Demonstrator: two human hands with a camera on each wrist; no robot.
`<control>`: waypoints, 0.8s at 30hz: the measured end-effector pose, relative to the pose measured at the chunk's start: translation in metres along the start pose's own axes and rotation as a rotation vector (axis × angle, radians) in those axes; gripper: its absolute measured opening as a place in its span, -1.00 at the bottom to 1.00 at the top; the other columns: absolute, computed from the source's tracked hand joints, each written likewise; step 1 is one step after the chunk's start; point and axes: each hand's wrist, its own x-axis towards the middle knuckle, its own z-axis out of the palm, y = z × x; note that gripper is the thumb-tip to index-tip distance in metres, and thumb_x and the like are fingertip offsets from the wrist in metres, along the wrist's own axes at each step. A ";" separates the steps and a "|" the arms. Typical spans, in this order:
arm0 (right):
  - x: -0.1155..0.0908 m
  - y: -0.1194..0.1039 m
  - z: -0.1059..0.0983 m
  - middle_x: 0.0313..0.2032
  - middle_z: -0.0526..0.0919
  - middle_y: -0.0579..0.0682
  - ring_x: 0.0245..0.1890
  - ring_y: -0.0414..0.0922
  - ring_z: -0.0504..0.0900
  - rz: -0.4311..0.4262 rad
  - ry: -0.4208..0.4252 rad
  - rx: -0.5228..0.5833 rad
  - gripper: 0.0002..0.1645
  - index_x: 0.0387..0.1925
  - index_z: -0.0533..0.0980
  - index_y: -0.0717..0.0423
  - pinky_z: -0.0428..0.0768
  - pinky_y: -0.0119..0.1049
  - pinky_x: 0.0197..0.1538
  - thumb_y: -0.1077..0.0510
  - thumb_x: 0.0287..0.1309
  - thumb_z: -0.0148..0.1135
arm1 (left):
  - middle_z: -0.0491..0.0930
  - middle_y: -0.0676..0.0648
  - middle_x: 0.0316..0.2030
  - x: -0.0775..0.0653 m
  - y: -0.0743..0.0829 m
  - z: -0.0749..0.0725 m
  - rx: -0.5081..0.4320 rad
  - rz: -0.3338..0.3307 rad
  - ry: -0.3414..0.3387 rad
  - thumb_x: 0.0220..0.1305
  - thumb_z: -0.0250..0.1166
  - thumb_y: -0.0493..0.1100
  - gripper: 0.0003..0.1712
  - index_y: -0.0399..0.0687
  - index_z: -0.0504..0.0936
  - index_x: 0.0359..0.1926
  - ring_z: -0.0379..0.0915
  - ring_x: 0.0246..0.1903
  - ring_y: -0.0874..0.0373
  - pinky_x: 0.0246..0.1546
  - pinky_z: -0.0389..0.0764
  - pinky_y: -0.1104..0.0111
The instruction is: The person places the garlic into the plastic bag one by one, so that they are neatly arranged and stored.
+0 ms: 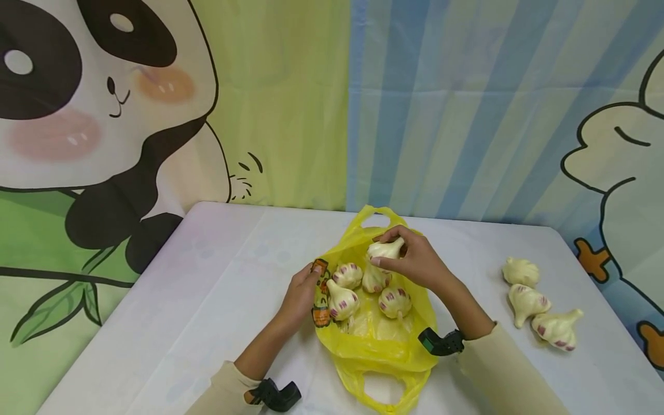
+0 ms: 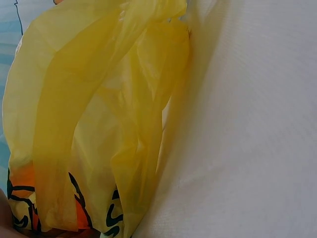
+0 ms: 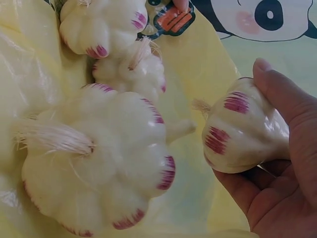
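A yellow plastic bag (image 1: 373, 346) lies spread open on the table, with several garlic bulbs inside, among them one with its stem up (image 1: 342, 301) and one near the right side (image 1: 395, 302). My left hand (image 1: 300, 295) pinches the bag's left edge beside an orange and black print. Over the bag, my right hand (image 1: 417, 262) holds a white garlic bulb (image 3: 242, 131) between thumb and fingers, its purple-marked root end facing the other bulbs. In the left wrist view, yellow plastic (image 2: 99, 109) fills the left half and hides the bulbs.
Three more garlic bulbs (image 1: 528, 302) lie close together at the right of the white table (image 1: 207, 300). One bag handle (image 1: 378, 216) points to the back, the other toward the front edge. A cartoon-printed cloth (image 1: 290, 104) hangs behind the table.
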 end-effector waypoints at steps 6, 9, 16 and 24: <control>-0.001 0.006 0.003 -0.11 0.58 -0.04 -0.40 -0.03 0.50 0.046 -0.003 -0.018 -0.52 -0.10 0.45 0.03 0.54 -0.23 -0.37 -0.06 0.06 0.46 | 0.57 -0.22 -0.10 0.004 -0.009 0.000 0.012 0.001 0.008 0.57 -0.18 -0.03 -0.49 -0.27 0.40 0.29 0.51 -0.15 0.01 -0.12 0.52 0.29; -0.002 0.009 0.005 -0.18 0.55 -0.01 -0.41 -0.03 0.48 0.061 -0.014 -0.024 -0.51 -0.07 0.45 0.03 0.53 -0.22 -0.38 -0.07 0.07 0.46 | 0.57 -0.21 -0.10 0.004 -0.009 0.000 0.020 0.002 0.011 0.57 -0.18 -0.03 -0.49 -0.26 0.40 0.28 0.51 -0.14 0.01 -0.10 0.52 0.28; -0.004 0.016 0.008 -0.20 0.52 0.00 -0.41 -0.04 0.47 0.083 -0.009 -0.030 -0.50 -0.04 0.42 0.03 0.53 -0.21 -0.37 -0.07 0.09 0.44 | 0.58 -0.18 -0.05 0.003 -0.009 0.002 0.026 0.009 0.011 0.57 -0.18 -0.04 -0.50 -0.25 0.41 0.28 0.50 -0.07 0.00 -0.01 0.49 0.21; -0.005 0.015 0.013 -0.21 0.51 0.07 -0.42 -0.07 0.49 0.075 -0.034 -0.004 -0.45 0.00 0.38 0.11 0.55 -0.25 -0.38 -0.05 0.12 0.42 | 0.56 -0.20 -0.01 0.003 -0.008 0.002 0.026 0.013 0.025 0.57 -0.18 -0.06 -0.50 -0.28 0.40 0.29 0.48 -0.03 -0.01 0.05 0.45 0.15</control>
